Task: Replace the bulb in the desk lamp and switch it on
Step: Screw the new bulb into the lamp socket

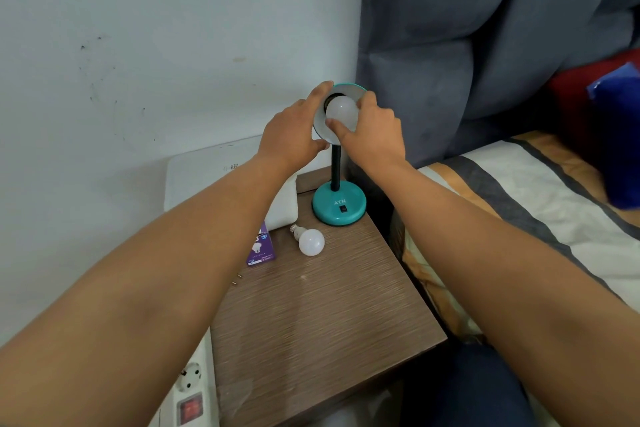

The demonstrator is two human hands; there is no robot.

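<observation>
A teal desk lamp stands at the back of the brown nightstand (325,315), its round base (353,215) carrying a small black switch (343,208). The lamp's shade (351,88) tilts toward me. My left hand (294,128) grips the shade's left rim. A white bulb (341,109) sits in the shade's socket, and my right hand (372,133) holds it with thumb and fingers. A second white bulb (310,240) lies loose on the nightstand in front of the base, screw cap pointing away from me.
A purple bulb box (261,248) lies left of the loose bulb, beside a white box (285,204). A white power strip (190,388) with a red switch lies at lower left. A bed (519,204) and grey headboard (485,45) border the right; a wall stands behind.
</observation>
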